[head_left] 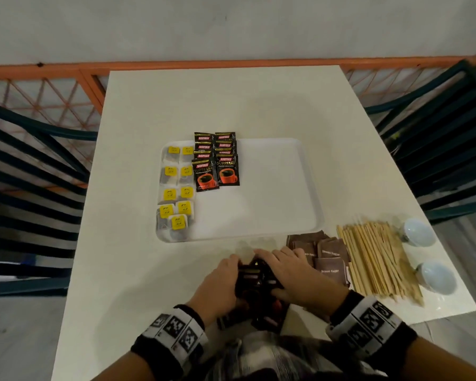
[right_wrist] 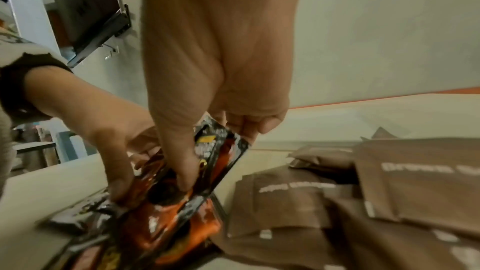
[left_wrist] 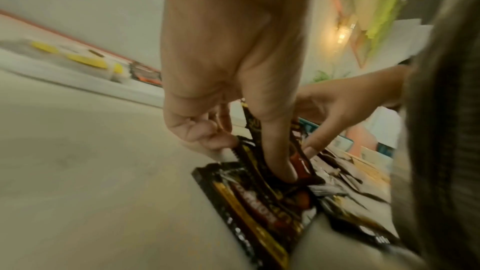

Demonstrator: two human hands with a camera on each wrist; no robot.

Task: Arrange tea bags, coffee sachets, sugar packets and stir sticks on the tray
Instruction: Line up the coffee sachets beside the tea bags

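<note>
A white tray (head_left: 272, 188) lies mid-table. Tea bags with yellow tags (head_left: 176, 188) fill its left side, and black coffee sachets (head_left: 216, 160) lie in two overlapping columns beside them. Near the table's front edge sits a loose pile of coffee sachets (head_left: 259, 292). My left hand (head_left: 220, 281) and right hand (head_left: 294, 276) both dig into it. The left hand (left_wrist: 233, 130) pinches upright coffee sachets (left_wrist: 259, 161) between thumb and fingers. The right hand (right_wrist: 207, 130) pinches a coffee sachet (right_wrist: 215, 161) tilted up from the pile. Brown sugar packets (head_left: 324, 257) and wooden stir sticks (head_left: 377, 259) lie to the right.
Two white bulb-like objects (head_left: 421, 232) (head_left: 437, 276) rest at the table's right edge beyond the sticks. Dark slatted chairs (head_left: 33, 188) stand on both sides. An orange lattice railing (head_left: 66, 89) runs behind the table. The tray's right half is bare.
</note>
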